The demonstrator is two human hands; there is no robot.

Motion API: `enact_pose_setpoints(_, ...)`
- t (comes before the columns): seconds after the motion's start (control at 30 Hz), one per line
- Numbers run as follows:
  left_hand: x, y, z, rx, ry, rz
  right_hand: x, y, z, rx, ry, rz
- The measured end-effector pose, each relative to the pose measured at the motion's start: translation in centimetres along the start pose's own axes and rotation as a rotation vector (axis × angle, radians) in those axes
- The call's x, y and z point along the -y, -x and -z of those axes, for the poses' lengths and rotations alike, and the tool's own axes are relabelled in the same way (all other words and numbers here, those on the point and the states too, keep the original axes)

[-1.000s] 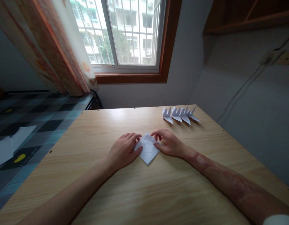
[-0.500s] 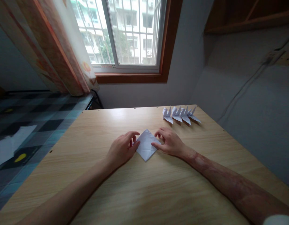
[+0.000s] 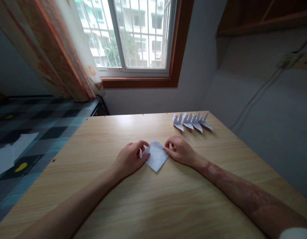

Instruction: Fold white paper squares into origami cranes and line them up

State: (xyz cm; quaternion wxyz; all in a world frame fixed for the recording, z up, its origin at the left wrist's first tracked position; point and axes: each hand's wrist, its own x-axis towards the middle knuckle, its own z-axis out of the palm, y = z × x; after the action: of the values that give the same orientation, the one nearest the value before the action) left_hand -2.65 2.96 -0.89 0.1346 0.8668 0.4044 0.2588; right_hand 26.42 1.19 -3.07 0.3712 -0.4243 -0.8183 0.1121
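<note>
A white sheet of paper folded into a diamond (image 3: 157, 156) lies flat on the wooden table (image 3: 168, 199), a little beyond its middle. My left hand (image 3: 130, 157) has its fingers curled and pinches the diamond's left corner. My right hand (image 3: 179, 150) is curled too, with its fingertips pinching the paper's right corner. Both forearms stretch across the tabletop toward the paper.
A row of several finished white paper cranes (image 3: 192, 121) stands near the table's far right edge. A window (image 3: 135, 36) with a curtain (image 3: 56, 49) is behind the table. A bed with a checked cover (image 3: 31, 132) lies to the left, a grey wall to the right.
The fingers of both hands have shifted along the paper's side corners, from lying over the paper to pinching its edges. The paper has moved slightly; the cranes have not.
</note>
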Motion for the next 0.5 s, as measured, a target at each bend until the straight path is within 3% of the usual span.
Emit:
enact_pose_setpoints(0.23,0.01,0.32,-0.4,-0.045,-0.085,-0.161,0.29,-0.02,0.29,0.097,0.038,0.139)
enact_pose_setpoints(0.37,-0.25,0.35,-0.28,0.003,-0.094,-0.296,0.28,-0.08,0.28,0.087,0.036,0.139)
enact_pose_setpoints(0.5,-0.62,0.32,-0.04,0.036,-0.089,-0.341,0.39,-0.12,0.27,0.068,0.051,0.118)
